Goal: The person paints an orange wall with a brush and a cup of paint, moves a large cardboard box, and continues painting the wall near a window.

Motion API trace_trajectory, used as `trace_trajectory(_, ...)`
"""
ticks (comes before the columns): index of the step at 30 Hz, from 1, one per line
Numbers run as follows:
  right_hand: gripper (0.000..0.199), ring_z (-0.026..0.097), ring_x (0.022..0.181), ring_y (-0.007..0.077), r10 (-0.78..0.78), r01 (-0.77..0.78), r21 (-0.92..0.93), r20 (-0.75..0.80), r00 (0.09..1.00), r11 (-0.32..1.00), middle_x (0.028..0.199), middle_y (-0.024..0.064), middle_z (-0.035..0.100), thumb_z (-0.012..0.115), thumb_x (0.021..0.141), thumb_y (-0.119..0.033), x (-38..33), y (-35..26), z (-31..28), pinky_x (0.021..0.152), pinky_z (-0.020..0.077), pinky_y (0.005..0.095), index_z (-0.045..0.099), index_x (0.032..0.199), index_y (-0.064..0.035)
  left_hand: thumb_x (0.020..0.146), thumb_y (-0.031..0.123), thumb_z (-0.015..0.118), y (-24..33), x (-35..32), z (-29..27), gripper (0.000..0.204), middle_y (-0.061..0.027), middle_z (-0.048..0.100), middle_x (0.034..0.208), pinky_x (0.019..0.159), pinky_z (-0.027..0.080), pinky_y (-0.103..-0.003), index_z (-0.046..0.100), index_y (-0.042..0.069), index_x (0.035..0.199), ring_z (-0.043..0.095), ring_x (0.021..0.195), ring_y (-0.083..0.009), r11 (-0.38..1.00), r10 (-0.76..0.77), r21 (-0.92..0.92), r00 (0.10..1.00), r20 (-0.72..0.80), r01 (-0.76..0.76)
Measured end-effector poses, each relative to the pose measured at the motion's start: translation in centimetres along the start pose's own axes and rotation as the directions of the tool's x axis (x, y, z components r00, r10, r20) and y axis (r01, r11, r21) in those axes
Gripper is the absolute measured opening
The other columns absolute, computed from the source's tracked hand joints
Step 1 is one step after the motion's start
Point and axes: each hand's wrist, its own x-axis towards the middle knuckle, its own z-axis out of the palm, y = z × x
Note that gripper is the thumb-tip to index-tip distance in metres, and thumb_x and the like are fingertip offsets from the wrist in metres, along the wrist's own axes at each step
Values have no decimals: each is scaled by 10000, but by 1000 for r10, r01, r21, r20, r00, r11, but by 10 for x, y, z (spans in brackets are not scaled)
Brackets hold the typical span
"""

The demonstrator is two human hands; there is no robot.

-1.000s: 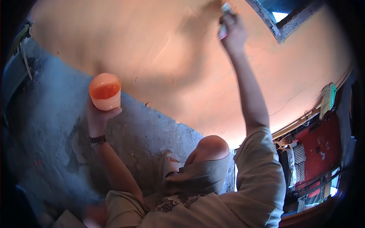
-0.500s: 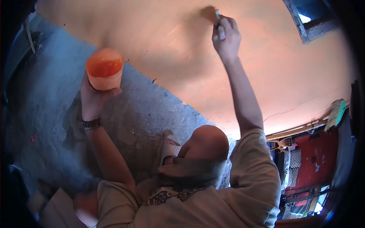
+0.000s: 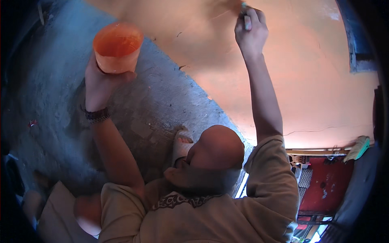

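Raised at the left, my left hand is wrapped round an orange tub. Wet-looking orange paint coats its inside; how deep it is I cannot tell. My right hand is stretched up against the peach-orange wall, closed round a small paintbrush. Only a short pale-green and white piece of the brush shows past my fingers, and its bristles are hard to make out in the blurred orange-brown patch at the upper edge.
A grey concrete floor meets the wall along a slanting edge. My bent knee and foot are below. A window frame sits at the right. Lower right are a green-and-cream brush head and a red panel.
The view has shifted, so the tub and both hands sit higher in it and the window frame lies further right. Both hands keep their holds.
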Motion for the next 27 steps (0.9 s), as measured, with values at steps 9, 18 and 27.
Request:
trace_trajectory(9,170,576,953,355,-14,-103,191,529,848,976,1022,160,554,645,758,-172,-147,-98,122,777,507,438,588,888,-78,540,56,870,-15,-2,-37,744,-62,627,1080,834,509,-306,511,22,1192,611,963,-165,985,-173,13,982,-71,174)
trace_trajectory(18,138,611,857,347,-32,-278,434,584,811,857,933,135,600,538,819,-92,-147,-101,109,728,505,446,540,954,-65,538,30,858,-24,-4,-50,723,-59,623,1072,825,509,-306,515,24,1174,610,956,-161,985,-170,-55,981,-96,165)
trace_trajectory(27,210,595,1007,336,39,-33,161,-36,999,986,1111,176,557,644,707,-29,-96,-65,108,769,534,399,613,896,-112,544,39,858,-29,-10,-52,723,-66,618,1076,830,505,-303,508,15,1176,605,963,-166,989,-112,93,992,-48,117)
